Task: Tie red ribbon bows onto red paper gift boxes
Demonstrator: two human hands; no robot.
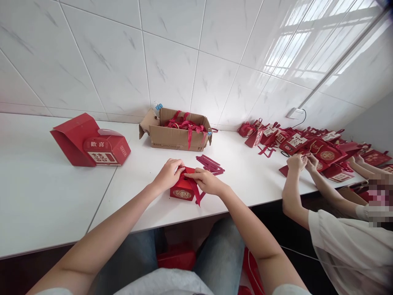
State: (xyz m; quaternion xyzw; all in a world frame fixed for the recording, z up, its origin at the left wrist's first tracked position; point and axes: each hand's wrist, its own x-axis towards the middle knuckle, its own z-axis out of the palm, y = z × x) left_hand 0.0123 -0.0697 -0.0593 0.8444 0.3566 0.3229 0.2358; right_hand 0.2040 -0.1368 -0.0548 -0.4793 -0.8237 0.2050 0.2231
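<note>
A small red gift box (181,194) with gold lettering stands on the table close in front of me. Dark red ribbon (195,191) crosses its top, and one end hangs down over the right side. My left hand (168,174) is at the top left of the box, thumb and fingers pinched together on the ribbon. From the other side, my right hand (208,181) reaches in with its index finger pointing onto the top, its fingers closed on the ribbon. The fingers partly hide where the ribbon meets the box top.
Behind the box are loose dark red strips (210,164) and a cardboard box (175,139) of ribbons. Larger red boxes (104,149) stand at the left. At right, a co-worker's hands (302,162) work by a pile of red boxes (328,153). The table's front edge runs before my legs.
</note>
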